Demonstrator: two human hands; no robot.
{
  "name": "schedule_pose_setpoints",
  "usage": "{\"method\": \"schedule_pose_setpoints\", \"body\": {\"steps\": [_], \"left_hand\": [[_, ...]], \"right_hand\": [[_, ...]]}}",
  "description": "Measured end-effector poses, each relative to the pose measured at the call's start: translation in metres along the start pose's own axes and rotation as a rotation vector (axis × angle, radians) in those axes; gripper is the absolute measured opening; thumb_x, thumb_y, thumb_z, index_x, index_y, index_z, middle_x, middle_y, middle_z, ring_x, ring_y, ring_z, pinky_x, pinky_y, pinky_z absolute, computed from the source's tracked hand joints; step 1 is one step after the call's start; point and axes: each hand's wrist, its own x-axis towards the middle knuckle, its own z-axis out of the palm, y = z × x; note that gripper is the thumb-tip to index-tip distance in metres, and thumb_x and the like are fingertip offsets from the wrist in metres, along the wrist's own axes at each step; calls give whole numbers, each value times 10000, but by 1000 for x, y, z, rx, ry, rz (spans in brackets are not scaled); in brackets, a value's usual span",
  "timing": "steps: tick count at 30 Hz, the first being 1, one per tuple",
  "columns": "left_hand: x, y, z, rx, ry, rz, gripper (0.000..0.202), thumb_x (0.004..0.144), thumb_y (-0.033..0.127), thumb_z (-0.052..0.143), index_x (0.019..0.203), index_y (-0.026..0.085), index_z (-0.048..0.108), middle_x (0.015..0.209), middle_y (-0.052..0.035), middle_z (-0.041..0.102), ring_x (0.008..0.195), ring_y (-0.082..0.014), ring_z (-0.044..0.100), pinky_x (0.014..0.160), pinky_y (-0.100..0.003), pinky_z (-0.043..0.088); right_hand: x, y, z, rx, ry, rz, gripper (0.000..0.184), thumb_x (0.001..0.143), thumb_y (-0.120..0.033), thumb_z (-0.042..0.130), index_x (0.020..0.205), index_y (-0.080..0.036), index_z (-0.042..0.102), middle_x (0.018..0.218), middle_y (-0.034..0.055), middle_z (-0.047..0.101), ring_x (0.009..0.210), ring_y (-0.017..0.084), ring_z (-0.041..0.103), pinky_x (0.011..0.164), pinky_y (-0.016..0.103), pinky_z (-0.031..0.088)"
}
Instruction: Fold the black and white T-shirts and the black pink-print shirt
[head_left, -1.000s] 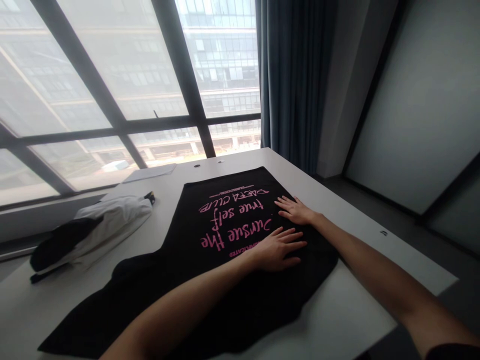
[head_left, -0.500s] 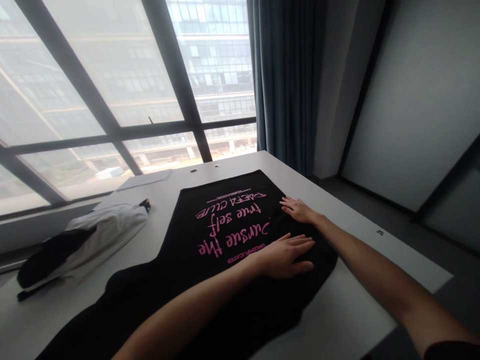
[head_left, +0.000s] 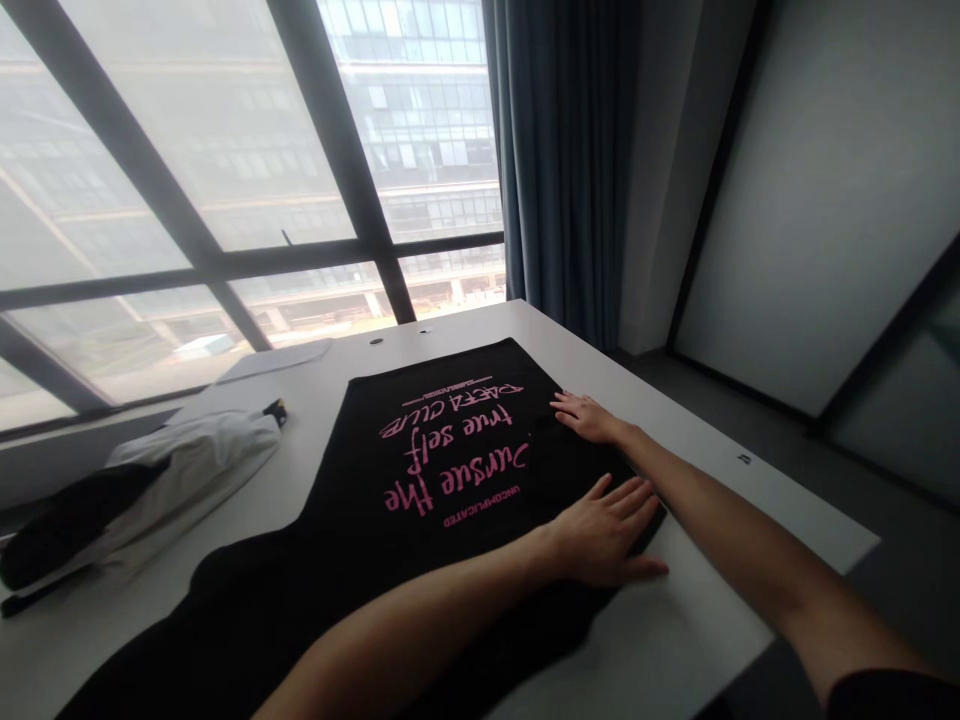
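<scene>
A black T-shirt (head_left: pixel 330 560) with pink lettering lies spread out on the white table, its print upside down to me. My left hand (head_left: pixel 607 530) rests flat near the shirt's right edge, fingers spread and thumb reaching over the bare tabletop. Farther off, my right hand (head_left: pixel 589 415) lies palm down on the same edge with its fingers stretched out. Neither hand grips the cloth. My left forearm crosses over the lower part of the shirt and hides some of it.
A crumpled white and black garment (head_left: pixel 195 470) lies at the table's left. The white table (head_left: pixel 720 500) has its right edge beyond my right arm. Windows and a blue curtain (head_left: pixel 562 180) stand behind it.
My left hand has slid right across the shirt, from beside the print to the shirt's edge. The right hand stays at about the same place on the cloth. The view has shifted slightly.
</scene>
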Motion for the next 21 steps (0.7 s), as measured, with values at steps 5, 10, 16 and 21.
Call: {"method": "schedule_pose_setpoints", "body": {"steps": [5, 10, 16, 21], "left_hand": [[-1, -4, -5, -40, -21, 118, 770, 1001, 566, 452, 1567, 83, 253, 1625, -173, 240, 1518, -274, 198, 1238, -490, 124], [-3, -1, -8, -97, -44, 192, 711, 989, 526, 512, 1531, 96, 350, 1616, -144, 280, 1509, -258, 234, 1246, -447, 136], [-3, -1, -10, -130, -72, 191, 679, 985, 495, 533, 1522, 111, 377, 1616, -148, 276, 1503, -280, 241, 1241, -457, 165], [-4, -5, -7, -142, -45, 202, 647, 984, 447, 559, 1512, 112, 394, 1617, -142, 274, 1508, -253, 232, 1246, -430, 153]], "right_hand": [[-1, -4, -2, -31, -26, 13, 515, 1003, -531, 407, 1440, -287, 528, 1591, 78, 359, 1505, 270, 240, 1213, 566, 142], [-3, -4, -1, -2, -13, 16, 535, 984, -555, 432, 1418, -269, 555, 1583, 87, 374, 1498, 287, 257, 1215, 574, 131], [0, -19, -13, 528, 228, 68, 575, 898, -695, 500, 1242, -272, 685, 1469, 79, 541, 1446, 286, 374, 1214, 535, 208], [-11, -41, -42, 1075, 238, 67, 751, 965, -724, 130, 1363, -262, 569, 1528, 72, 475, 1402, 258, 448, 1113, 495, 413]]}}
